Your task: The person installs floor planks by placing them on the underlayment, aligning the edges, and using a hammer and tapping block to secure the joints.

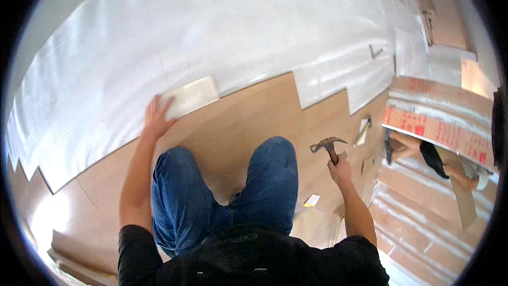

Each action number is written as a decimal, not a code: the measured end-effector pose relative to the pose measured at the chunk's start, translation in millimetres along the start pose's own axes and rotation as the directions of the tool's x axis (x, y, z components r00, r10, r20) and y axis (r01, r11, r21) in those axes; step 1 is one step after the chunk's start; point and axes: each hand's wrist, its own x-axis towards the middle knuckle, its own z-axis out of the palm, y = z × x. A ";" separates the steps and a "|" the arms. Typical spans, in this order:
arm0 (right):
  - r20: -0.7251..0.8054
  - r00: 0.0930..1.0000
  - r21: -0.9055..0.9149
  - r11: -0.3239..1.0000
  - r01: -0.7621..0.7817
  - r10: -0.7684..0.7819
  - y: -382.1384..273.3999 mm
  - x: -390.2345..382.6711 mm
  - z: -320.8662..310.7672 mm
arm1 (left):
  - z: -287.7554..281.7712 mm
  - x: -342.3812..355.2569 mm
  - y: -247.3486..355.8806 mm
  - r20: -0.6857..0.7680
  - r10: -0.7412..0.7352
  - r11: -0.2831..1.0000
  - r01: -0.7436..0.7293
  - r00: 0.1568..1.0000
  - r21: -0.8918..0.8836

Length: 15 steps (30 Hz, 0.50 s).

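My left hand (157, 118) rests with its fingers around the near left end of a pale rectangular block (193, 97). The block lies along the far edge of the light-brown floor planks (254, 107), where they meet the white underlay sheet (233, 32). To the right, my right hand (339, 171) is closed round the handle of a claw hammer (329, 144). The hammer's head is held up above the planks, away from the block. My knees, in blue jeans, are between the two hands.
A bent metal bar (375, 52) lies on the underlay. Right of the hammer lie a long pale tool (362, 131) and a small white-and-yellow item (312, 200). Cardboard packs with red print (439, 132) are at the right, near another person's arm and leg (406, 142).
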 end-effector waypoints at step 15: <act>0.001 0.470 -0.367 0.437 0.821 -0.883 -319.1 374.0 -152.6 | 61.3 160.1 297.3 0.169 -0.046 0.979 0.011 0.984 0.202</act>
